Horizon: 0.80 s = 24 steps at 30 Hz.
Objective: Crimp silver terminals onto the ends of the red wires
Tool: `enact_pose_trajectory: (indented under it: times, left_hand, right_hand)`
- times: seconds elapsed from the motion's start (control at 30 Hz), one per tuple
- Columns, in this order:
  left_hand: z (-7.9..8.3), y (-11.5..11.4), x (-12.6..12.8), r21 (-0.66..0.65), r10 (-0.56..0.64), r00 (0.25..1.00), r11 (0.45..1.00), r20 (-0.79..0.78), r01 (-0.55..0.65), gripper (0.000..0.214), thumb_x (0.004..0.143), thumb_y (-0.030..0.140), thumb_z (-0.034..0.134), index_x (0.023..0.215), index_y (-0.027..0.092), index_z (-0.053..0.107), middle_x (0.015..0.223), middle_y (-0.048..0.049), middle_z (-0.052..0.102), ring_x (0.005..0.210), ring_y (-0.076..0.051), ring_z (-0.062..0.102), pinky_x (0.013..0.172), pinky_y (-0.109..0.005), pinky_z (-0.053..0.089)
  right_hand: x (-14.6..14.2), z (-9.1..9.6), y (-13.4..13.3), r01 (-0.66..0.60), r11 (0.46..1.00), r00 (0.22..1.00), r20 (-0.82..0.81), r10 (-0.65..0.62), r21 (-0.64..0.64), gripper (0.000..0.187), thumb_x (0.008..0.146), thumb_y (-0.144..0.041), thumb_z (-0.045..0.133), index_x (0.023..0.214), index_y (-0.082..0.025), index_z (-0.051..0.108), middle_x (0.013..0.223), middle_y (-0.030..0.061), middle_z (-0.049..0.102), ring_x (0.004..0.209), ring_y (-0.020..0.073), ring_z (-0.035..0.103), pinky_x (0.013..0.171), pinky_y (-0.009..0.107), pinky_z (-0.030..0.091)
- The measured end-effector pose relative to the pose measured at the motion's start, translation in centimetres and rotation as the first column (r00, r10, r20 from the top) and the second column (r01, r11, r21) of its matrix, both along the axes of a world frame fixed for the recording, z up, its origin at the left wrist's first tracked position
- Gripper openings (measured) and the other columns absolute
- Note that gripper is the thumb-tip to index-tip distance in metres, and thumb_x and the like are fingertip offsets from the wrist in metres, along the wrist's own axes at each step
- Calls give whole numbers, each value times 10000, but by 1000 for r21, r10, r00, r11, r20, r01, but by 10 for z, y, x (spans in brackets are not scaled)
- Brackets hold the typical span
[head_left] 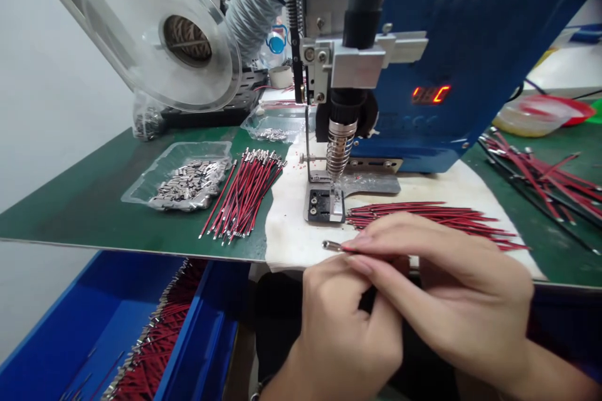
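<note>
My right hand (451,269) pinches a red-and-black wire between thumb and fingertips; a small silver metal connector (332,245) pokes out at its left end. Curled just under those fingertips is my left hand (348,319), its fingers closed and touching the right; what it holds, if anything, is hidden. Both hands are in front of the small black fixture (324,205) of a blue machine (423,125). Behind my right hand, a row of red-and-black wires (423,214) lies on white paper (289,238).
Left of the paper lies a bundle of wires with metal ends (247,194), beside a clear tray (141,185) of silver connectors. A blue bin (61,338) full of wires sits below the table edge. More wires (540,169) lie at right. A clear reel (132,25) stands at back left.
</note>
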<state>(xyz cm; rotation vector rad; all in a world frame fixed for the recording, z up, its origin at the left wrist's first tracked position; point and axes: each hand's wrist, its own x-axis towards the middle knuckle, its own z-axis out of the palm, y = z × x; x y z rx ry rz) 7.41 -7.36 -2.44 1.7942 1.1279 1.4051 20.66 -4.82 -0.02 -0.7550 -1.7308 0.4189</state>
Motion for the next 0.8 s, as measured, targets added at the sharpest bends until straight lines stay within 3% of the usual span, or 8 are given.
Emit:
enact_pose_trajectory:
  times: [0.1, 0.17, 0.23, 0.37, 0.47, 0.57, 0.7, 0.8]
  left_hand:
    - [6, 0, -4, 5, -32, 999, 999, -16, 32, 221, 989, 98, 588, 823, 184, 706, 816, -83, 808, 751, -208, 794, 691, -295, 602]
    - [9, 0, -11, -15, -17, 999, 1000, -39, 16, 259, 1040, 128, 558, 817, 189, 675, 768, -53, 755, 702, -174, 744, 681, -281, 566]
    - [10, -1, -21, -41, 36, 995, 998, -93, -40, 297, 1080, 157, 548, 805, 197, 654, 723, -15, 703, 650, -138, 683, 651, -263, 509]
    - [7, -5, -46, -1, 179, 941, 982, -287, -187, 380, 1098, 180, 541, 724, 197, 603, 616, 25, 574, 551, -112, 548, 599, -280, 401]
    - [4, -7, -59, 98, 300, 869, 954, -394, -285, 380, 1073, 148, 543, 697, 196, 571, 603, 31, 519, 541, -116, 497, 600, -304, 352]
    - [7, -2, -69, 171, 403, 788, 914, -465, -367, 414, 1063, 174, 561, 655, 200, 496, 591, 37, 469, 537, -116, 433, 606, -316, 309]
    - [24, 19, -85, 214, 486, 629, 862, -607, -460, 481, 1041, 293, 606, 609, 204, 413, 550, 26, 426, 532, -134, 382, 608, -328, 254]
    - [41, 38, -96, 243, 539, 481, 801, -691, -547, 467, 992, 372, 623, 577, 215, 478, 548, -16, 465, 565, -180, 380, 615, -337, 221]
  right_hand:
    - [11, -2, 1, 53, 999, 998, 27, -53, -8, 146, 945, -143, 837, 1015, -270, 847, 967, 10, 877, 862, 199, 835, 834, 310, 699]
    - [19, -3, 2, 64, 997, 998, 33, -62, -49, 110, 940, -182, 852, 999, -275, 857, 931, 5, 874, 777, 182, 823, 731, 258, 681]
    - [24, -4, 4, 8, 984, 1000, 26, -4, -179, 34, 966, -257, 839, 938, -265, 858, 844, 9, 853, 655, 164, 776, 580, 225, 621]
    - [31, -10, 6, -128, 856, 988, 9, 153, -500, 310, 1002, -427, 796, 773, -219, 801, 622, 9, 720, 533, 144, 631, 475, 226, 486]
    - [33, -13, 6, -152, 796, 983, -6, 183, -586, 383, 997, -495, 786, 742, -209, 783, 573, -2, 647, 521, 128, 542, 473, 236, 410]
    - [34, -14, 6, -171, 775, 977, -5, 212, -609, 390, 1000, -507, 781, 745, -212, 774, 574, -16, 607, 533, 118, 494, 486, 240, 372]
    - [36, -16, 5, -187, 757, 971, -3, 237, -626, 433, 1019, -572, 747, 779, -213, 776, 589, -17, 563, 539, 123, 468, 486, 255, 348]
    - [36, -18, 5, -201, 754, 966, 0, 257, -625, 473, 1042, -598, 703, 786, -206, 774, 597, -13, 549, 545, 126, 466, 490, 264, 344]
